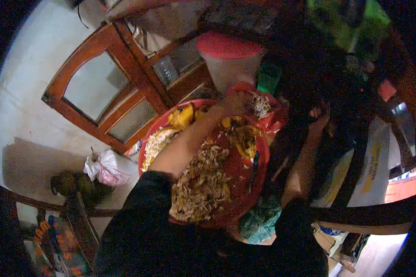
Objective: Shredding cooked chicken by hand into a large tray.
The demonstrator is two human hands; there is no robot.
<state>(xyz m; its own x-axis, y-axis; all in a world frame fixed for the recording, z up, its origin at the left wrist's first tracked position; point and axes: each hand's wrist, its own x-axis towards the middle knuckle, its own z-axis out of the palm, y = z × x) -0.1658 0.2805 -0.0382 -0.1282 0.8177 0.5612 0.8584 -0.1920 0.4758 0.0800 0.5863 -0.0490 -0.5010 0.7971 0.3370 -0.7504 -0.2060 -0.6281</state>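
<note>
A large red basin [262,184] holds a heap of shredded meat [203,184], which looks like chicken. Bigger yellow pieces of chicken [182,116] lie along its far side, with more at the right. My left arm reaches across the basin, and my left hand [238,102] is closed at the edge of a red plastic bag [277,117]; its fingertips are hard to make out. Pale shreds [261,105] show in the bag's mouth. Out to the right, apart from the basin, my right hand [320,115] is in deep shadow, its fingers unclear.
Behind the basin stand a pale bucket with a red lid [231,46] and a green plastic container [268,77]. A dark slim tool [254,171] lies in the basin's right side. Left are a wooden cabinet door [113,87] and a white plastic bag [108,168]. Cardboard [372,161] stands right.
</note>
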